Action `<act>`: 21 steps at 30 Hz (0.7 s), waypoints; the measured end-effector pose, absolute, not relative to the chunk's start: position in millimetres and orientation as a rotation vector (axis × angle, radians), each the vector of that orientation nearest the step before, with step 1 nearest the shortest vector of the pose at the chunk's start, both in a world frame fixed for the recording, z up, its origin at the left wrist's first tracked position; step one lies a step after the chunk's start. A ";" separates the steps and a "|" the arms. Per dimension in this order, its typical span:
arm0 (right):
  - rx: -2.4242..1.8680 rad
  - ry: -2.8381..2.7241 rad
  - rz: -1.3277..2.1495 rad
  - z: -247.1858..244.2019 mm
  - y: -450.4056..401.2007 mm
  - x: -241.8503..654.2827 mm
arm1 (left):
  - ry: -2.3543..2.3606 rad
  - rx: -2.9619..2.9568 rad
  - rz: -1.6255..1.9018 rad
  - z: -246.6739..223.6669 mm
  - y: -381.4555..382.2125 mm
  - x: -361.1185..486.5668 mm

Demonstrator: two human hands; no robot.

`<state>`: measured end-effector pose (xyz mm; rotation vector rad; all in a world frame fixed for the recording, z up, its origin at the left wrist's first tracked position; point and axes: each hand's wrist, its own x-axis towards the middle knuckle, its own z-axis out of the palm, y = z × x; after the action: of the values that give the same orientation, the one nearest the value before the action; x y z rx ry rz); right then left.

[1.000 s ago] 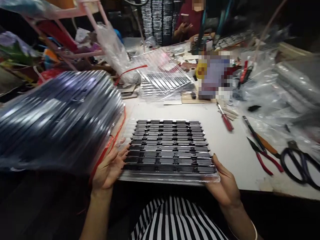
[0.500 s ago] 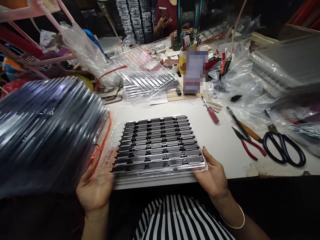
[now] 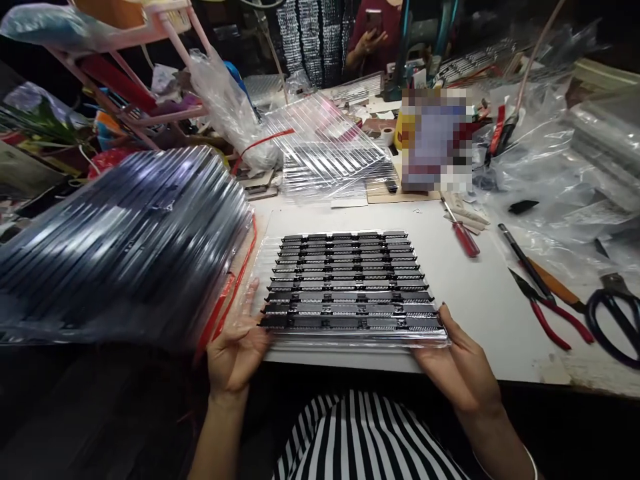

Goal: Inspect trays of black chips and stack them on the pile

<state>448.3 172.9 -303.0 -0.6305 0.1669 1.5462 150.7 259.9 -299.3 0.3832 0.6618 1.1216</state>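
Note:
A clear plastic tray (image 3: pixel 269 257) carries rows of black, comb-like strips (image 3: pixel 345 290). My left hand (image 3: pixel 239 353) grips its near left corner, with fingers showing through the clear plastic beneath. At the near right corner, my right hand (image 3: pixel 463 360) holds it with the thumb on the side edge and the other fingers hidden below. The tray is just over the white tabletop (image 3: pixel 320 217) near its front edge; I cannot tell whether its far side touches the table. Left of my left hand lies a large stack of filled trays (image 3: pixel 120 247) in shiny clear plastic.
Right of the tray lie a red-handled screwdriver (image 3: pixel 465 238), red-handled pliers (image 3: pixel 545 320) and black-handled scissors (image 3: pixel 615 327). Empty clear trays (image 3: pixel 330 143) are piled behind. Plastic bags (image 3: pixel 545 167) crowd the right side. A person (image 3: pixel 373 40) across the table holds a phone.
The view has turned left, so the surroundings sit further right in the picture. Both hands still hold the tray, with little other visible change.

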 end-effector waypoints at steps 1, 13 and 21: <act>-0.643 0.165 1.541 -302.8 173.2 447.6 | 0.664 0.375 1.118 -299.7 259.9 150.9; -0.681 0.082 1.519 -303.0 176.0 443.5 | 0.598 0.389 1.133 -300.5 258.3 147.8; -0.649 0.015 1.518 -296.0 174.1 447.0 | 0.524 0.311 1.154 -307.1 259.0 151.1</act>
<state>447.0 174.1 -296.0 -0.6485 0.0148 1.5179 151.1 259.0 -307.1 0.3114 0.5237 1.1543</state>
